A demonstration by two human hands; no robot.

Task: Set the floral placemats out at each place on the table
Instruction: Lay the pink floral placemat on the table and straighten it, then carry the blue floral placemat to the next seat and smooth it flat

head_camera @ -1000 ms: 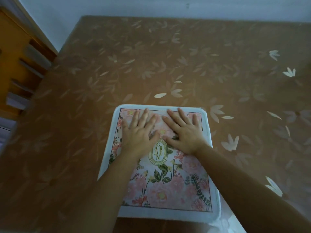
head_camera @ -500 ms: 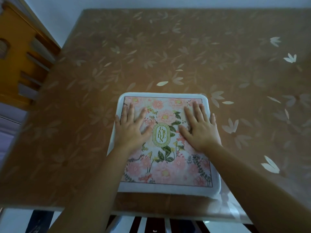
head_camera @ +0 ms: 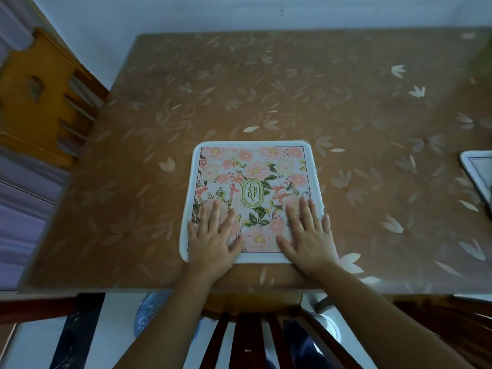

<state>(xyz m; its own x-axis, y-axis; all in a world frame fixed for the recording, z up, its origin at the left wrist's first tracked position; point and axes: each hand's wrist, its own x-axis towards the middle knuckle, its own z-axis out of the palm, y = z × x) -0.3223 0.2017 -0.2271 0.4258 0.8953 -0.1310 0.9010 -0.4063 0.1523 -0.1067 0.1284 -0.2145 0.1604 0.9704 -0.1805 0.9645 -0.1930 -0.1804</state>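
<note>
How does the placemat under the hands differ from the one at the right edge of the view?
The centre placemat shows whole, while the right placemat is cut off by the frame, only a corner visible. The centre one lies square to the near table edge; the right one looks skewed. The left hand and right hand press flat on the centre one; nothing touches the right one. Both have a white border with rounded corners.

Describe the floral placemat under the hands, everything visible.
The floral placemat is a squarish mat with rounded corners and a white border. A thin dark line frames pink and peach flowers with green leaves, and a green oval at the centre reads GARDEN. It lies flat on the brown table, close to the near edge. The left hand and right hand press palm-down on its near corners.
</note>
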